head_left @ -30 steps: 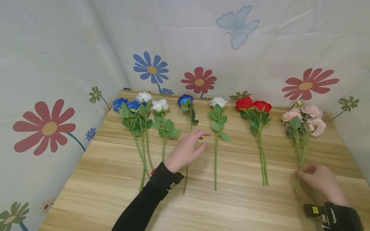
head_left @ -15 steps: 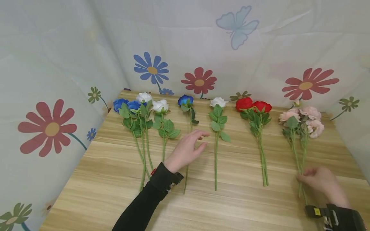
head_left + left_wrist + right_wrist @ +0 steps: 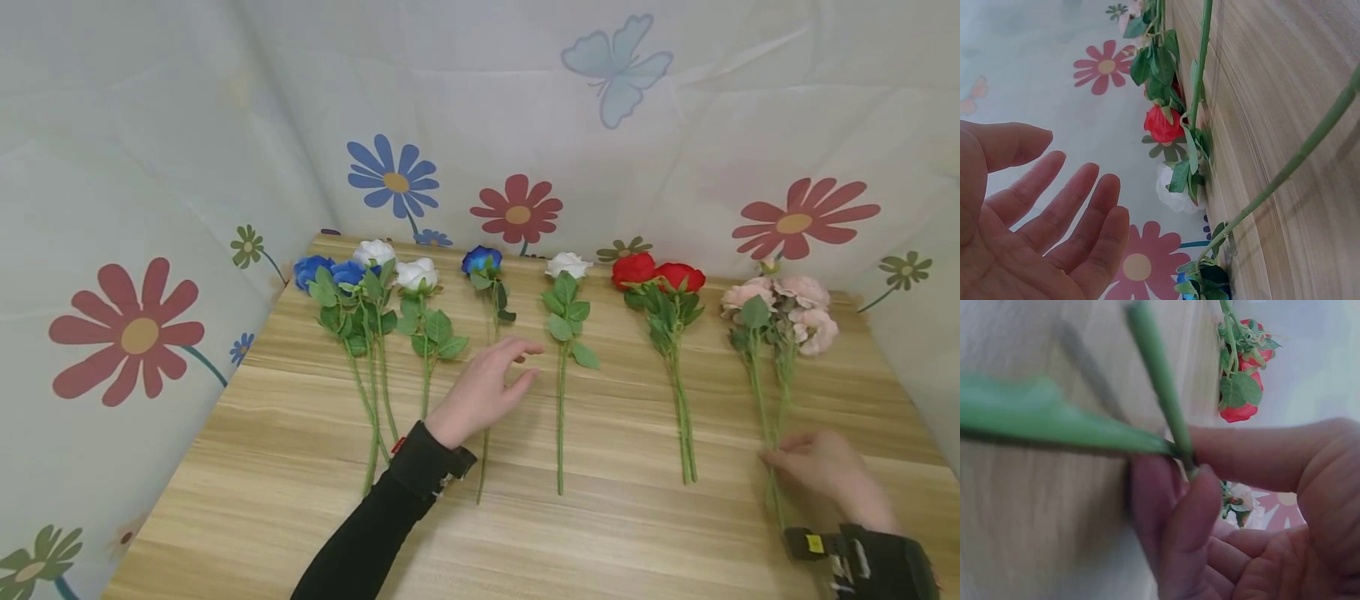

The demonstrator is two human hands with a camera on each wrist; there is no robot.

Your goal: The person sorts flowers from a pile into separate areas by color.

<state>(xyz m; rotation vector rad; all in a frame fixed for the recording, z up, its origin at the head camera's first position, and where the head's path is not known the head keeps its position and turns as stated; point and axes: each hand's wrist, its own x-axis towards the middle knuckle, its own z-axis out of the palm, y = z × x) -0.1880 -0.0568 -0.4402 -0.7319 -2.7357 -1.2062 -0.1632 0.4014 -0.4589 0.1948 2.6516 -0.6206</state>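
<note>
My right hand [image 3: 828, 475] pinches the green stems of the pale pink flowers [image 3: 813, 329] between thumb and fingertips, low on the stems, at the right of the table. Two stem ends [image 3: 1160, 375] cross at those fingertips in the right wrist view. Over the middle of the table is my left hand [image 3: 487, 387], palm facing right, its fingers loosely extended and nothing held. It hovers above the stem of a single blue rose [image 3: 481, 261], hiding part of it. Just right of its fingertips lies a single white rose [image 3: 567, 266] with green leaves.
Two red roses [image 3: 633, 271] lie between the white rose and the pink flowers. At the left, blue roses [image 3: 312, 272] and white roses [image 3: 415, 273] lie with crossing stems. A flower-printed cloth [image 3: 480, 108] hangs behind the wooden table [image 3: 615, 542].
The pink flowers have shifted a little left with my right hand, and their stems now reach nearer the front edge. My left hand stays in place.
</note>
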